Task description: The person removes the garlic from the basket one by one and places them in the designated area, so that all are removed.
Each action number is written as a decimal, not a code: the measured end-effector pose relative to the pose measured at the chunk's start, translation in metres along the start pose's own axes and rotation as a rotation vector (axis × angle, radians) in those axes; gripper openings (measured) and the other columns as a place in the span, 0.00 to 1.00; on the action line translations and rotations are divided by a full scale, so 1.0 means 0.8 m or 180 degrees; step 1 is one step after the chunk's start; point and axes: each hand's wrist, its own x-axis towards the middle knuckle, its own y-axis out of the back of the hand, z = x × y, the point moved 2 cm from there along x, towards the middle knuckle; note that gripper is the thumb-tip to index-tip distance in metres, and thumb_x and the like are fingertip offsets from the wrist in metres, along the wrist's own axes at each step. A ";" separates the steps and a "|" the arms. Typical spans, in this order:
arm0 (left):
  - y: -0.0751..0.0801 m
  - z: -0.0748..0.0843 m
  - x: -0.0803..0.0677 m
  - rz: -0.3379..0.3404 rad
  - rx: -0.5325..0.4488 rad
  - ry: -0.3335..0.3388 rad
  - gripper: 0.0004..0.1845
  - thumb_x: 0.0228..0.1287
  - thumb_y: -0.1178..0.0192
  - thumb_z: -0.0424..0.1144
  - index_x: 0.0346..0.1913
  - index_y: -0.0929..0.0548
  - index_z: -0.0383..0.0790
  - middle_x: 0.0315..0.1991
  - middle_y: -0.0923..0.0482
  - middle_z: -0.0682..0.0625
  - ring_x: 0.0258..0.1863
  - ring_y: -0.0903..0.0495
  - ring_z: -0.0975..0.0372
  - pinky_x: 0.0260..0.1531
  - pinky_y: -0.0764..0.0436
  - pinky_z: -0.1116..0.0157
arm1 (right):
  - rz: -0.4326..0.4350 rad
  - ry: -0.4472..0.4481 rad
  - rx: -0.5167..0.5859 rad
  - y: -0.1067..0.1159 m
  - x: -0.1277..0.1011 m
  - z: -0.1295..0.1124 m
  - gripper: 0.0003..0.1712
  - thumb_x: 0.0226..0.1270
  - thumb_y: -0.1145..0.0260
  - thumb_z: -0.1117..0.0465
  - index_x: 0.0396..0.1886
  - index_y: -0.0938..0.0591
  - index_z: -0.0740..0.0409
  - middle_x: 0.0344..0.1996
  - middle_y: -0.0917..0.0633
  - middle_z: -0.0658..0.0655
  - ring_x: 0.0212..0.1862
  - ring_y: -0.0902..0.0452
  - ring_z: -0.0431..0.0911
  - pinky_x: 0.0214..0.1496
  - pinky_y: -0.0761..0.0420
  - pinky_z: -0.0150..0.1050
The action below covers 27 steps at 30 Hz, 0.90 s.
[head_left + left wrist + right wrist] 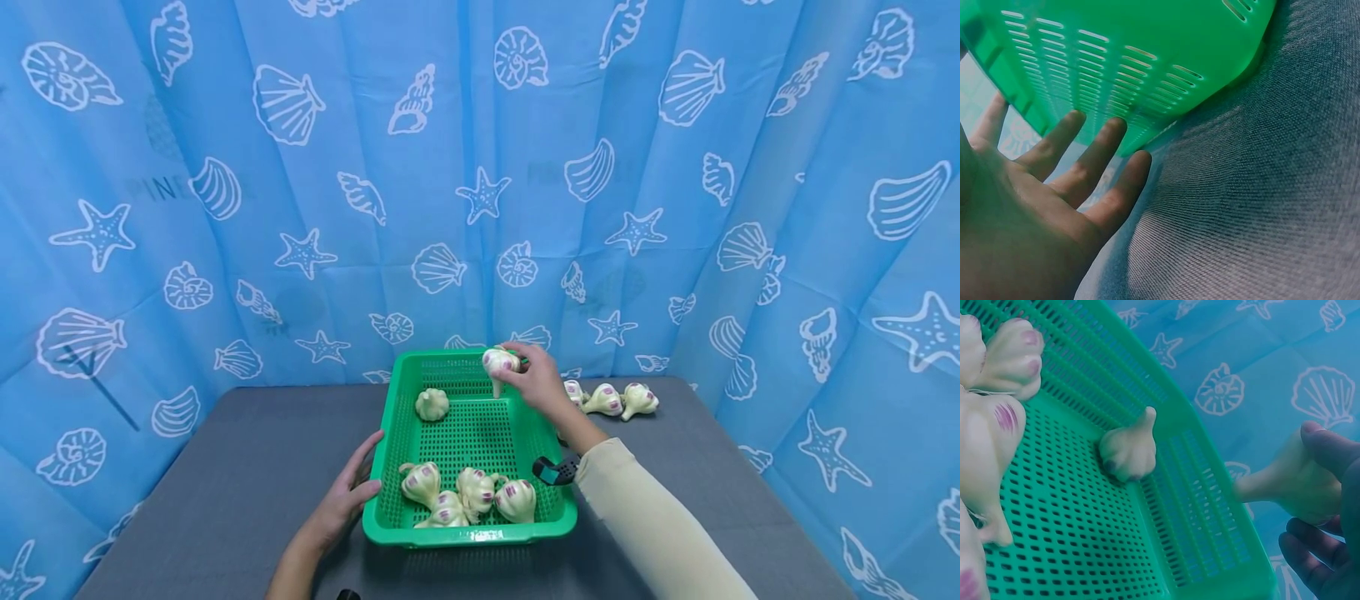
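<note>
Behind right hand, garlic half-hidden.

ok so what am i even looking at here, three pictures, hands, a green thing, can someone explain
No machine here: a person works with two bare hands and wears three cameras. The wide picture comes from the head camera and looks down at a grey table with a blue seashell curtain behind it. The other two come from cameras on the wrists.

On the table stands a green basket with slotted walls. Inside lie garlic bulbs: one alone at the far end, four bunched at the near end. Three more lie on the table to the right.

The left hand rests open against the basket's left side; its wrist view shows the fingers at the green wall. The right hand holds one garlic bulb in its grip over the basket's far right corner; its wrist view shows that bulb beside the basket's rim.
</note>
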 end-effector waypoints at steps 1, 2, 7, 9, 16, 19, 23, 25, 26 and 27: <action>0.000 0.000 0.000 -0.0001 -0.0008 0.0005 0.36 0.75 0.54 0.38 0.79 0.59 0.46 0.74 0.62 0.29 0.69 0.51 0.35 0.52 0.26 0.54 | 0.0014 0.0003 0.0009 0.002 0.000 0.000 0.29 0.57 0.25 0.59 0.59 0.20 0.56 0.48 0.24 0.63 0.43 0.21 0.53 0.38 0.20 0.41; 0.000 0.000 0.000 0.0002 -0.0015 0.0011 0.36 0.75 0.54 0.38 0.79 0.59 0.46 0.75 0.63 0.29 0.69 0.51 0.35 0.52 0.26 0.54 | 0.0036 0.0013 -0.0002 0.004 0.000 0.000 0.29 0.57 0.25 0.59 0.59 0.20 0.56 0.48 0.24 0.63 0.42 0.21 0.53 0.38 0.20 0.41; 0.000 -0.001 0.000 0.0012 -0.0013 0.0018 0.36 0.75 0.54 0.38 0.79 0.59 0.46 0.75 0.62 0.29 0.70 0.52 0.36 0.52 0.26 0.54 | 0.0145 0.0073 -0.0027 0.014 0.002 0.004 0.29 0.56 0.24 0.60 0.59 0.20 0.59 0.47 0.24 0.65 0.42 0.20 0.54 0.39 0.19 0.42; 0.000 -0.001 0.000 0.0017 -0.0001 0.0011 0.36 0.75 0.54 0.38 0.79 0.59 0.46 0.74 0.62 0.29 0.70 0.51 0.36 0.52 0.26 0.54 | 0.0197 0.0092 -0.0068 0.019 0.002 0.006 0.29 0.56 0.24 0.60 0.59 0.20 0.59 0.45 0.24 0.64 0.41 0.22 0.54 0.39 0.20 0.42; 0.000 0.002 0.000 0.0044 0.0014 0.0036 0.36 0.75 0.53 0.38 0.79 0.58 0.47 0.74 0.60 0.29 0.69 0.48 0.37 0.52 0.26 0.54 | 0.0413 0.0168 -0.0162 0.040 0.002 0.009 0.28 0.55 0.24 0.61 0.57 0.19 0.61 0.40 0.25 0.64 0.41 0.23 0.56 0.41 0.22 0.47; 0.000 0.002 0.001 0.0008 0.0018 0.0007 0.36 0.75 0.54 0.38 0.79 0.59 0.46 0.74 0.60 0.28 0.69 0.47 0.37 0.52 0.26 0.55 | 0.0443 0.0140 -0.0149 0.049 0.000 0.012 0.28 0.57 0.25 0.61 0.58 0.20 0.62 0.40 0.26 0.64 0.41 0.22 0.57 0.41 0.22 0.46; 0.000 0.002 0.000 -0.0030 0.0023 -0.0041 0.36 0.75 0.54 0.37 0.79 0.59 0.46 0.74 0.61 0.28 0.69 0.48 0.37 0.52 0.26 0.55 | 0.0423 0.0077 -0.0132 0.060 -0.004 0.019 0.29 0.59 0.26 0.60 0.60 0.21 0.62 0.42 0.26 0.64 0.42 0.23 0.56 0.38 0.22 0.44; 0.000 0.002 0.000 -0.0024 0.0019 -0.0043 0.36 0.75 0.54 0.37 0.79 0.59 0.46 0.74 0.61 0.28 0.69 0.48 0.37 0.52 0.26 0.55 | 0.0428 0.0075 -0.0126 0.065 -0.007 0.023 0.30 0.59 0.26 0.59 0.61 0.22 0.62 0.42 0.25 0.64 0.41 0.24 0.55 0.37 0.23 0.42; 0.000 0.002 0.000 -0.0021 0.0017 -0.0040 0.36 0.75 0.54 0.37 0.79 0.59 0.46 0.74 0.61 0.28 0.69 0.49 0.37 0.52 0.26 0.55 | 0.0438 0.0064 -0.0120 0.068 -0.008 0.025 0.30 0.59 0.26 0.58 0.61 0.21 0.61 0.41 0.25 0.63 0.41 0.24 0.55 0.36 0.23 0.41; 0.000 0.002 0.000 -0.0017 0.0012 -0.0037 0.36 0.75 0.54 0.37 0.79 0.59 0.46 0.74 0.61 0.28 0.69 0.49 0.37 0.52 0.26 0.55 | 0.0450 0.0076 -0.0135 0.070 -0.009 0.027 0.30 0.59 0.26 0.58 0.61 0.21 0.61 0.41 0.25 0.63 0.40 0.24 0.54 0.35 0.24 0.40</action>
